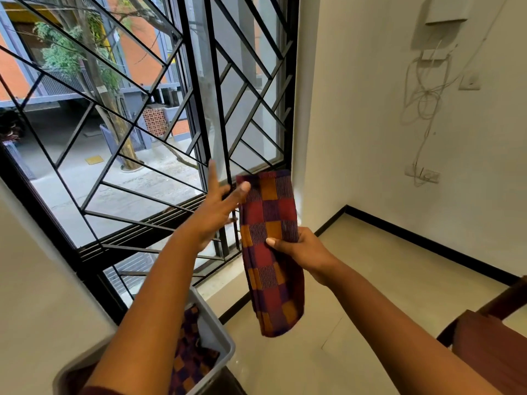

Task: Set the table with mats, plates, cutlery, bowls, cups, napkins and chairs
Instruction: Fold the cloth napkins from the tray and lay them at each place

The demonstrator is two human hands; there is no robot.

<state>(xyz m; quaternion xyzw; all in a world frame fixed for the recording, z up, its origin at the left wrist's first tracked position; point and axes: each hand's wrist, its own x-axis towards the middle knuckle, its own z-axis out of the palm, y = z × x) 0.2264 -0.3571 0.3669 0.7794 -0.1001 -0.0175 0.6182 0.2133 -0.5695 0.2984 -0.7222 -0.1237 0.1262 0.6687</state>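
Folded checkered mat [271, 252] gripped mid-length by right hand [302, 252], left hand [216, 206] open, fingers spread beside its top

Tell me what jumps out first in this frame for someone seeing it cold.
The checked cloth in maroon, orange and purple hangs folded at centre, gripped around its middle by the right hand, while the left hand is spread open beside its top edge. Behind them, a big window with black diagonal bars fills the left half. At the bottom, a grey bin holds more of the same checked fabric.
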